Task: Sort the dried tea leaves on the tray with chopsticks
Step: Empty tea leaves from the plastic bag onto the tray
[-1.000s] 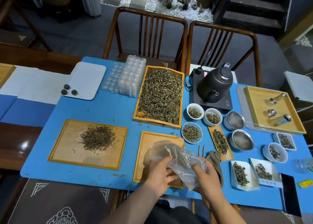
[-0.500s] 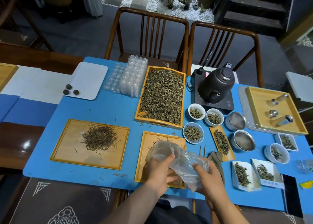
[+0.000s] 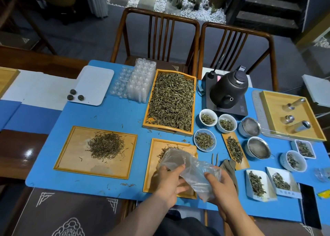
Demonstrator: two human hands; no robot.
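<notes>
both forearms come up from the bottom edge, bare, angled in toward each other. left hand (image 3: pixel 169 180) is palm-down-ish, thumb up on the clear plastic bag (image 3: pixel 187 166), fingers curled under it, so its grip is closed on the bag's left side. right hand (image 3: pixel 220 185) sits just beside it, back of the hand facing up, fingers pinching the bag's lower right end. the two hands nearly touch

plastic bag (image 3: pixel 185 166) hides most tea leaves (image 3: pixel 167 149) on tray (image 3: pixel 151 173).
</notes>
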